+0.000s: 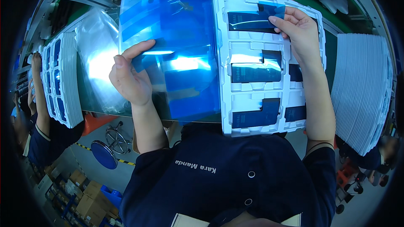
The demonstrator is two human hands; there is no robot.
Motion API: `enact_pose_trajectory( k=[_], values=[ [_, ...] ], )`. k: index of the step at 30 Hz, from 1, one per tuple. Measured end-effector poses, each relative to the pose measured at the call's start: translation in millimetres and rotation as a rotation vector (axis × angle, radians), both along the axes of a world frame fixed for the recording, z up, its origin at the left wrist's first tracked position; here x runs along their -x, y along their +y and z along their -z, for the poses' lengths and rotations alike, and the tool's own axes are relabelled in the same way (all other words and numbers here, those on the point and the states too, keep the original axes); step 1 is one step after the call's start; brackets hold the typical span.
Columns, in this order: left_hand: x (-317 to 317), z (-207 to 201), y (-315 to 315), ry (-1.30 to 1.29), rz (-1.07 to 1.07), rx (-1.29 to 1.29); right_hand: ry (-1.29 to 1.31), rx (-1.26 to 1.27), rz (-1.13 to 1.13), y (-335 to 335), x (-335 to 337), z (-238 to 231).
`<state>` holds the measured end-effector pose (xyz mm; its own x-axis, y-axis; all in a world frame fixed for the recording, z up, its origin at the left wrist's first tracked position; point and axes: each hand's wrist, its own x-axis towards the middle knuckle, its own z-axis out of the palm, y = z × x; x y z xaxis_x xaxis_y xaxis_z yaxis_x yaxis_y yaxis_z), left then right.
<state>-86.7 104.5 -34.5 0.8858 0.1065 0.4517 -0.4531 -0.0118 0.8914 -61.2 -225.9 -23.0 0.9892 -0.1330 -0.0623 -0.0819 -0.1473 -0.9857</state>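
A white moulded tray in front of me holds flat black battery packs, such as the front-left one and the middle-left one. Over its far-left pocket is my right hand, thumb and fingers pinched at the edge of a thin blue film. The thumb tip touches the right end of the black battery pack there. My left hand is spread, index finger stretched onto blue film sheets left of the tray, thumb apart.
Clear plastic bags lie left of the blue sheets. A tall stack of white trays stands at right; another tray stack is at far left, beside a co-worker's arm. A blue-topped stool stands on the floor.
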Motion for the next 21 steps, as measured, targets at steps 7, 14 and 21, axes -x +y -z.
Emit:
enact_pose_trajectory(
  k=[7,14,21],
  values=[
    [0.0,-0.8,-0.7,-0.009,-0.011,0.008,0.002,-0.063,-0.018,-2.3,-0.8,0.7],
    [-0.2,-0.9,-1.0,-0.001,-0.010,0.007,0.001,-0.034,0.004,-2.3,0.0,2.3],
    [0.1,-0.4,-0.6,0.000,-0.010,0.003,0.012,0.015,0.003,0.9,0.6,-0.9]
  ],
)
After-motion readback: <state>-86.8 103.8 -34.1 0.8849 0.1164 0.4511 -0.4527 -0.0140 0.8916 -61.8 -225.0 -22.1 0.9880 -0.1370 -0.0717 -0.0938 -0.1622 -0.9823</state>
